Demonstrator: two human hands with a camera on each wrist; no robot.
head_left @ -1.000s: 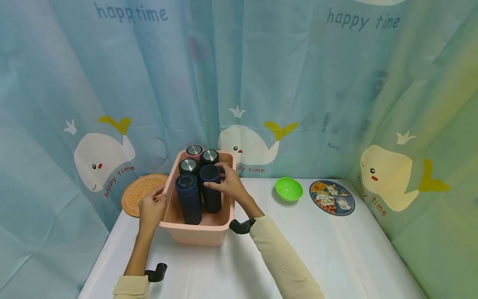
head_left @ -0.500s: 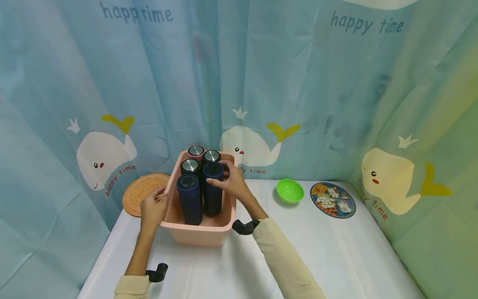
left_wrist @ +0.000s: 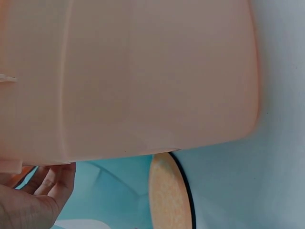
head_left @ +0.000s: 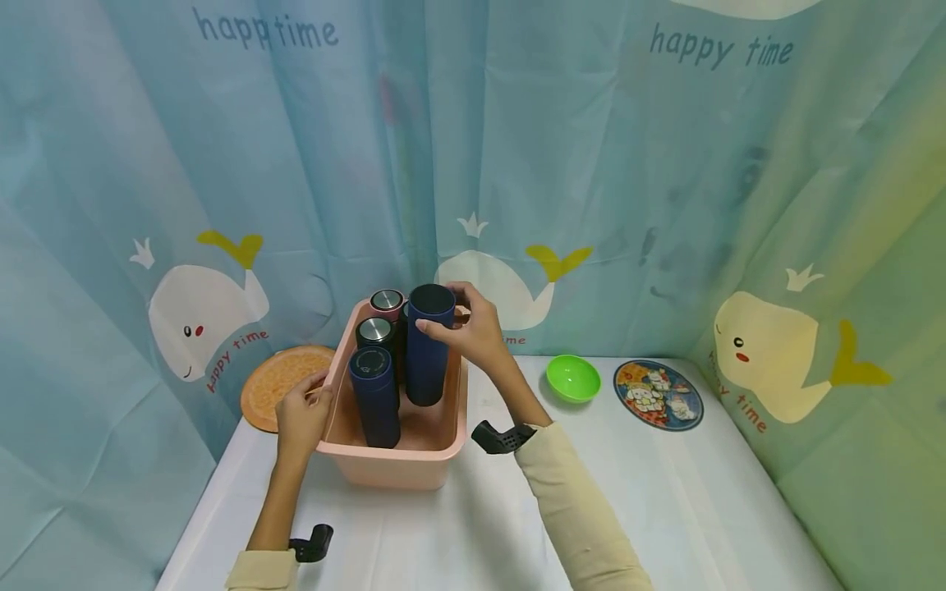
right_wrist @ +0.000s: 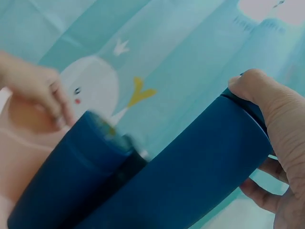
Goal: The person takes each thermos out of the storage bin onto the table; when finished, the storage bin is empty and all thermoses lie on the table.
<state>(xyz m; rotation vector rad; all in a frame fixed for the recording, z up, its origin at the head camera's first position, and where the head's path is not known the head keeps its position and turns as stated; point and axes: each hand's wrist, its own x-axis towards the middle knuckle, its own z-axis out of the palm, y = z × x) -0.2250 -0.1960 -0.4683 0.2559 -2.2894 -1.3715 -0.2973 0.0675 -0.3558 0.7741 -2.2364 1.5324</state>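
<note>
My right hand (head_left: 476, 328) grips the top of a dark blue thermos bottle (head_left: 427, 353), thumb on the near side and fingers behind. That bottle stands higher than its neighbours over the pink plastic bin (head_left: 392, 472). In the right wrist view the thumb presses by the lid of this thermos (right_wrist: 190, 162). The left hand (head_left: 301, 410) holds the bin's left rim, and its fingers curl under the rim in the left wrist view. Inside the bin, another blue thermos (head_left: 377, 402) leans in front, a black one (head_left: 375, 331) with a silver lid sits behind it, and a pink one (head_left: 387, 302) at the back.
An orange round mat (head_left: 277, 386) lies left of the bin. On the white table (head_left: 562, 492) to the right are a green bowl (head_left: 573, 378) and a round patterned mat (head_left: 658, 396). A printed curtain (head_left: 621, 164) hangs behind. Another black bottle is mostly hidden behind the gripped one.
My right hand has raised the blue thermos upward and slightly right, and it now covers most of the black bottle behind. The left hand stays on the bin's rim.
</note>
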